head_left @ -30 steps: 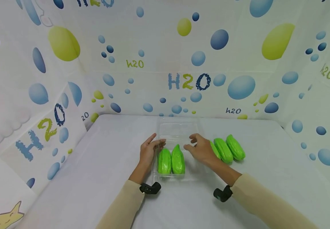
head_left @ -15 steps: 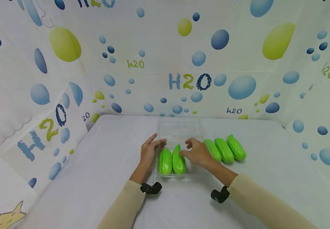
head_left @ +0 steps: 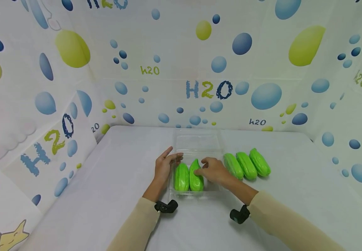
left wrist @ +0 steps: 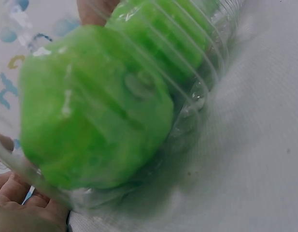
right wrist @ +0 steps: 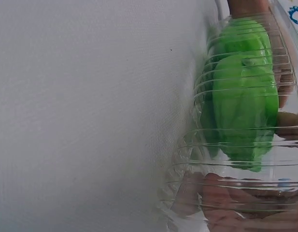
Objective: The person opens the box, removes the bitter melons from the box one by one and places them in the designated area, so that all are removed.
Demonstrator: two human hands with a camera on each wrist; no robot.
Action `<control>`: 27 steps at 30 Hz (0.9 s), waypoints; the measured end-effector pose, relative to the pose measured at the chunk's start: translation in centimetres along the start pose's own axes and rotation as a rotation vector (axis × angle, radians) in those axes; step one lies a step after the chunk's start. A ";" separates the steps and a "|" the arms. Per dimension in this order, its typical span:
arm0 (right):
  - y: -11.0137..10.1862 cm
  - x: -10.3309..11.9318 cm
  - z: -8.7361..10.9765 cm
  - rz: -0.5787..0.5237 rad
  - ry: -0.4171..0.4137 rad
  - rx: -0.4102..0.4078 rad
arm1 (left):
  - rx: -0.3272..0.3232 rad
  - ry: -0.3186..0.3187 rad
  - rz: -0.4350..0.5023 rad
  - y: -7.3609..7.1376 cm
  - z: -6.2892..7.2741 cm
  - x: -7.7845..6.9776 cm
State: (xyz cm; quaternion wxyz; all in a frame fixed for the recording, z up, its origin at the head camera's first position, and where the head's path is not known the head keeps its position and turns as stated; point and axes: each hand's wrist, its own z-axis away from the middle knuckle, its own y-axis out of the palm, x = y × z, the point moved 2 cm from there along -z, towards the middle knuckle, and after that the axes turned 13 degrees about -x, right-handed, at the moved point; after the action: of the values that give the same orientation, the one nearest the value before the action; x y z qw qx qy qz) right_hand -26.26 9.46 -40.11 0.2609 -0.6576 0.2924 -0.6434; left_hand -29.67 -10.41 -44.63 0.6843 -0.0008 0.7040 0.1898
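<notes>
A clear plastic clamshell box (head_left: 212, 191) with its lid (head_left: 196, 142) folded back stands in front of me. Two glossy, bright green, ridged gourd-like vegetables lie side by side in its left part: a left one (head_left: 181, 177) and a second one (head_left: 196, 181). My left hand (head_left: 163, 167) rests at the box's left wall, fingers extended over the rim. From the right, my right hand (head_left: 213, 169) reaches over the box, its thumb touching the second vegetable. Through the plastic in the right wrist view, the green vegetable (right wrist: 245, 96) and fingers (right wrist: 221, 198) appear.
Right of the box, three more green vegetables lie in a slanted row: a near one (head_left: 233, 166), a middle one (head_left: 246, 166) and a far one (head_left: 260, 163). A white cloth covers the table (head_left: 130, 160). Behind rises a patterned curtain (head_left: 168, 94).
My right hand has shifted left and slightly down, bringing its thumb from beside the second vegetable onto it. My left hand and the box have stayed in place.
</notes>
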 end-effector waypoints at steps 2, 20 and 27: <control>0.1 0.0 0.0 0.004 -0.004 0.011 | 0.003 0.009 -0.001 0.0 0.0 0.0; 1.1 0.4 -0.8 0.001 0.002 0.126 | 0.013 0.020 0.011 0.1 0.0 0.1; 1.2 0.4 -0.8 -0.016 0.028 0.096 | 0.009 0.028 0.014 0.1 0.1 -0.1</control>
State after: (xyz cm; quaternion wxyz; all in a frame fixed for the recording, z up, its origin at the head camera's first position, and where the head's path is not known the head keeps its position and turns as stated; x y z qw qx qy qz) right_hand -27.10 8.39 -40.69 0.2831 -0.6377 0.2593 -0.6678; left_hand -29.56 -10.29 -44.49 0.6730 0.0045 0.7144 0.1914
